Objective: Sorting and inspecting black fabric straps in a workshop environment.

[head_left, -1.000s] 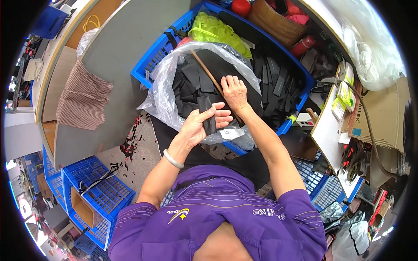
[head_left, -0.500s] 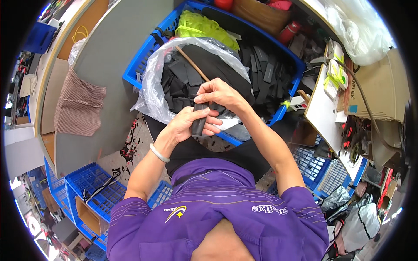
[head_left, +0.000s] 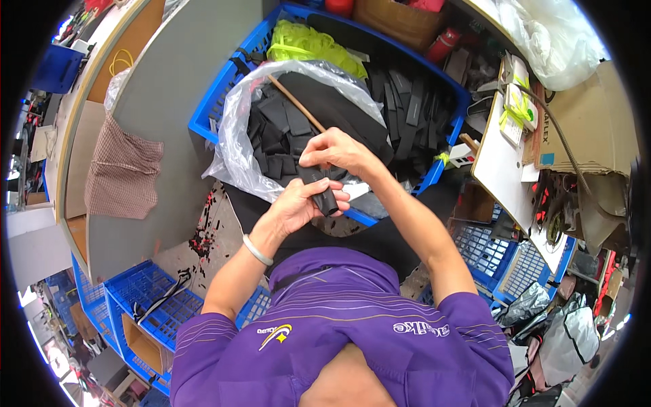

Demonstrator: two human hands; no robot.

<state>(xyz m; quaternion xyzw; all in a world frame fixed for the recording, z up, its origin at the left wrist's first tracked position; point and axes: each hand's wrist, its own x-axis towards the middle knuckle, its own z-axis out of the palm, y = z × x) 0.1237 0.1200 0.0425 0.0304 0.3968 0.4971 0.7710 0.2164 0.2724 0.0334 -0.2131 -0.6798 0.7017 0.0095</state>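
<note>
My left hand (head_left: 298,207) is closed around a small flat black fabric piece (head_left: 325,198), thumb on top and fingers beneath. My right hand (head_left: 339,150) pinches the upper end of the same piece between thumb and fingers. A thin wooden stick (head_left: 295,102) slants from the upper left and passes under my right hand; whether its lower end sits inside the piece is hidden. Beyond my hands, a clear plastic bag (head_left: 230,146) lies open, filled with many similar black pieces (head_left: 274,112) and a larger black cloth (head_left: 339,105).
The bag rests in a blue plastic crate (head_left: 203,112) with more black strips (head_left: 407,102) and neon yellow material (head_left: 308,44). A grey panel (head_left: 169,115) with a checked cloth (head_left: 125,169) stands left. To the right are a white board (head_left: 498,146) and a cardboard box (head_left: 583,129).
The black piece has tilted, its lower end swinging right, and my left hand has shifted slightly right with it. My right fingers have moved slightly down and left on its upper end.
</note>
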